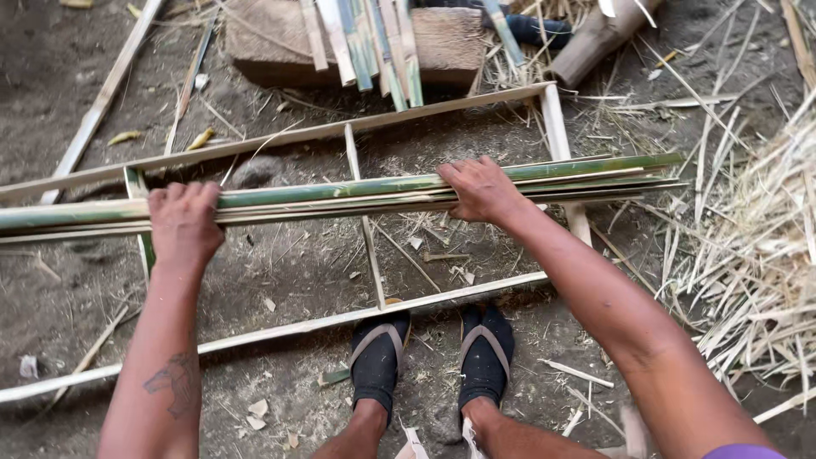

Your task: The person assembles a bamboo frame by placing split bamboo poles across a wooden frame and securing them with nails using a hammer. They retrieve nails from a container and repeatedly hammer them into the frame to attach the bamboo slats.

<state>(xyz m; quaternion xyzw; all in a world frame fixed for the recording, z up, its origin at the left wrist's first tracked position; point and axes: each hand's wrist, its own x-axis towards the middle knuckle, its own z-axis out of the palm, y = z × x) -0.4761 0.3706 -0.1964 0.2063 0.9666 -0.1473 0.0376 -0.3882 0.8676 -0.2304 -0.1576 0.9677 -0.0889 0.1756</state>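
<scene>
Underneath, bamboo frame; shavings alongside.

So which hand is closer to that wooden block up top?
Right. The right hand grips the bamboo strips just below the wooden block; the left hand grips them farther left.

strips on frame | block behind | straw right

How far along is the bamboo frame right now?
Done: a ladder-like bamboo frame lies on the ground, two long rails joined by crosspieces. In hand: the left hand and right hand grip a bundle of split strips across it. Left: these strips look unattached; more cut strips wait on the block.
</scene>
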